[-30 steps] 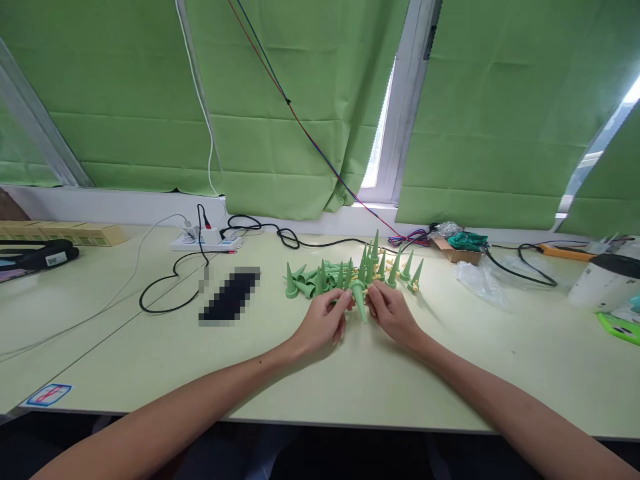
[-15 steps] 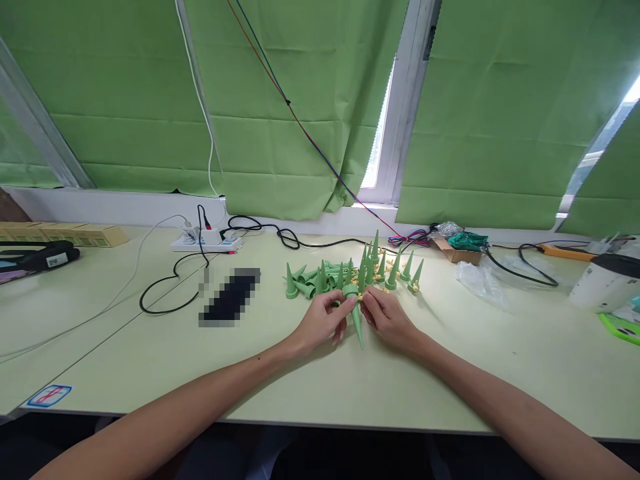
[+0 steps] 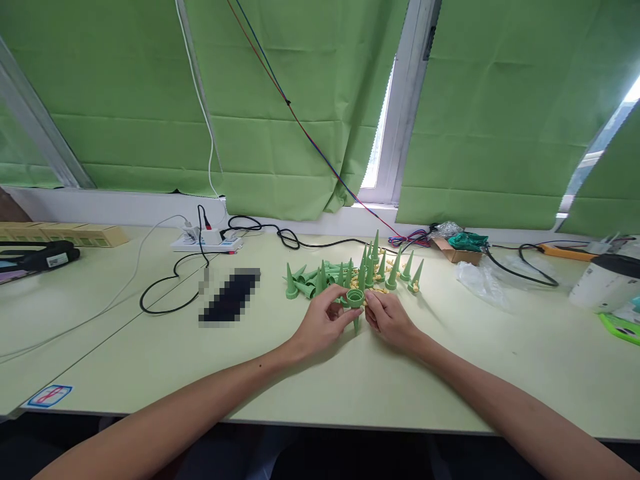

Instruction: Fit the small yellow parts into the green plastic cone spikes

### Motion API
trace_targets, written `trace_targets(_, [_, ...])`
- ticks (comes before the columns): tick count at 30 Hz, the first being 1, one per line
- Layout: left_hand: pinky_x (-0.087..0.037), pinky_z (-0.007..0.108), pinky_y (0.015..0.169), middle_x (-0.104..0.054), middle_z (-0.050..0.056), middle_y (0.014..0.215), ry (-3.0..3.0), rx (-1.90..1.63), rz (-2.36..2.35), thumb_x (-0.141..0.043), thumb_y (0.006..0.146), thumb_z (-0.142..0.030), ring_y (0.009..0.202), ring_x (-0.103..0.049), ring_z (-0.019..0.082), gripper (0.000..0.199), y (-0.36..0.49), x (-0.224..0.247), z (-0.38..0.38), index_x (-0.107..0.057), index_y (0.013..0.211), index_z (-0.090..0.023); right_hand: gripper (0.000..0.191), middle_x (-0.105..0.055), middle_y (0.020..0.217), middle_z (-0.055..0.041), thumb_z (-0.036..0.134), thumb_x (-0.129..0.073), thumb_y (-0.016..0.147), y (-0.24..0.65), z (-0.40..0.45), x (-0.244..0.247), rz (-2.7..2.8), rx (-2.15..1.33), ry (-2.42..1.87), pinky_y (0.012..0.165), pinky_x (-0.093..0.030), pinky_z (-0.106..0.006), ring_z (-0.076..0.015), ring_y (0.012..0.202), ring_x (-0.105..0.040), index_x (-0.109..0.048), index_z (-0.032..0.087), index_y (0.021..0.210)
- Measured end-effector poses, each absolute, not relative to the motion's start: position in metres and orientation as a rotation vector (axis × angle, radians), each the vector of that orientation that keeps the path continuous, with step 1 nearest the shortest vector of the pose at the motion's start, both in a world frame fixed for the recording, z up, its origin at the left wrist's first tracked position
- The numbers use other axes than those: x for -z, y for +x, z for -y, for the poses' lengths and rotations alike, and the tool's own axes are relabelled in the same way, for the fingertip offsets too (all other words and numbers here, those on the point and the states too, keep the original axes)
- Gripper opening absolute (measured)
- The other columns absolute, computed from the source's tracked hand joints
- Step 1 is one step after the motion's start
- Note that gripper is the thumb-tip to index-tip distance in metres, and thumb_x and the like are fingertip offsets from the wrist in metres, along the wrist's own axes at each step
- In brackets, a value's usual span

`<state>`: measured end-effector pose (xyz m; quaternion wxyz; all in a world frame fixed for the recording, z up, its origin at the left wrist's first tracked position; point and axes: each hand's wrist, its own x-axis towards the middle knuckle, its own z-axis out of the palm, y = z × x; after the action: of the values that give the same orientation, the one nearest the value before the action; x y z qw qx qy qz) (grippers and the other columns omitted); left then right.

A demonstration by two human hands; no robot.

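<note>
A hollow green plastic spike [image 3: 355, 300] is held upside down in my left hand [image 3: 325, 317], its wide threaded mouth up and its tip down. Thumb and fingers of that hand grip its collar. My right hand [image 3: 390, 318] is closed in a pinch right beside the collar, on a small yellow plastic piece [image 3: 367, 302] that the fingers mostly cover. I cannot tell whether this piece touches the spike. Just behind my hands, several green spikes [image 3: 291, 283] stand point up or lie in a pile, with small yellow pieces [image 3: 381, 290] scattered among them.
A dark pixelated rectangle [image 3: 230, 297] lies left of my hands, near a black cable [image 3: 143, 300] and a white power strip [image 3: 206, 241]. To the right are clear plastic wrap [image 3: 480, 283], a small cardboard box [image 3: 456, 253] and a white cup with black lid [image 3: 603, 287].
My left hand has tilted the spike so its open mouth now faces up towards me and its tip points away below. My right hand has shifted slightly to the right.
</note>
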<state>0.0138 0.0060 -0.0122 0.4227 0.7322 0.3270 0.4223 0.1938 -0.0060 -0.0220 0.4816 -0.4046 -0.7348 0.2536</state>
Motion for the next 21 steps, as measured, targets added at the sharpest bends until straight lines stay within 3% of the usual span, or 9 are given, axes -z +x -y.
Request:
trace_targets(10, [-0.034,0.023,0.047,-0.045,-0.008,0.056,1.857,-1.013,-0.875,-0.065,0.087,-0.046,0.045,-0.043,0.01,0.031,0.014,0.0104,-0.0054,-0.055,0.103,-0.021,0.055,-0.045,0.049,0.0015,0.054,-0.03,0.103,0.194,0.0067,0.0206,1.769,-0.519,-0.992,0.049,-0.034,-0.028,-0.0127,0.046,-0.041,-0.04,0.023,0.059])
trace_targets(16, [-0.029,0.02,0.04,-0.045,-0.008,0.047,1.727,-0.973,-0.844,-0.059,0.09,-0.052,0.039,-0.039,0.009,0.031,0.0136,0.0136,-0.0075,-0.048,0.09,-0.023,0.046,-0.044,0.055,0.0034,0.051,-0.032,0.104,0.1951,0.0071,0.019,1.725,-0.554,-0.97,0.047,-0.032,-0.027,-0.0119,0.047,-0.039,-0.038,0.023,0.067])
trace_targets(21, [-0.035,0.022,0.038,-0.05,-0.003,0.047,1.589,-0.912,-0.736,-0.046,0.095,-0.058,0.037,-0.045,0.01,0.045,0.0151,0.0119,-0.0108,-0.05,0.074,-0.018,0.043,-0.045,0.058,0.003,0.045,-0.033,0.105,0.1966,0.0073,0.0188,1.79,-0.47,-0.96,0.05,-0.033,-0.026,-0.012,0.049,-0.04,-0.038,0.023,0.068])
